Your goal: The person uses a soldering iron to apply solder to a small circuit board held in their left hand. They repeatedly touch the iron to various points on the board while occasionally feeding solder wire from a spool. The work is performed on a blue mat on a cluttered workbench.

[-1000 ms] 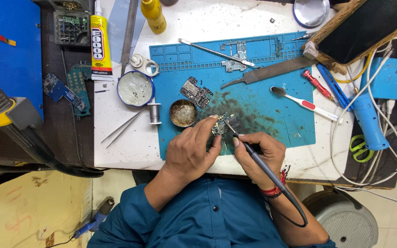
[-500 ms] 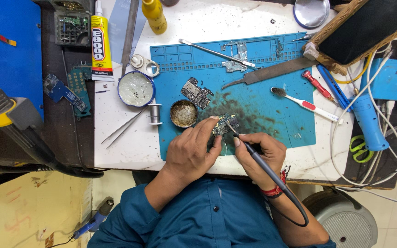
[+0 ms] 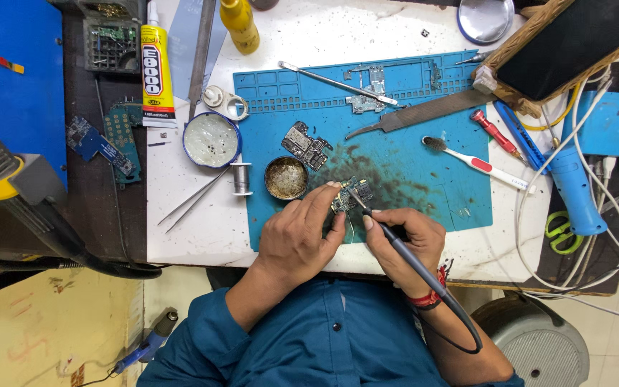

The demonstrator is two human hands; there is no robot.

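My left hand (image 3: 301, 236) pinches a small circuit board (image 3: 351, 193) against the blue work mat (image 3: 438, 172). My right hand (image 3: 404, 242) grips a dark soldering iron (image 3: 388, 233) like a pen, its tip touching the board. The iron's cable loops back past my right wrist. A second small circuit board (image 3: 306, 145) lies on the mat just beyond, beside a round tin of brown flux (image 3: 286, 178).
On the white table lie tweezers (image 3: 193, 199), a solder spool (image 3: 241, 178), a round tin lid (image 3: 211, 139), a yellow glue tube (image 3: 156, 68), a toothbrush (image 3: 474, 162), a flat file (image 3: 424, 115) and a blue tool (image 3: 574, 190) with cables at right. A hot-air handle (image 3: 1, 175) lies left.
My right hand has edged slightly, shifting the iron tip on the board. My left hand and the board stay in place.
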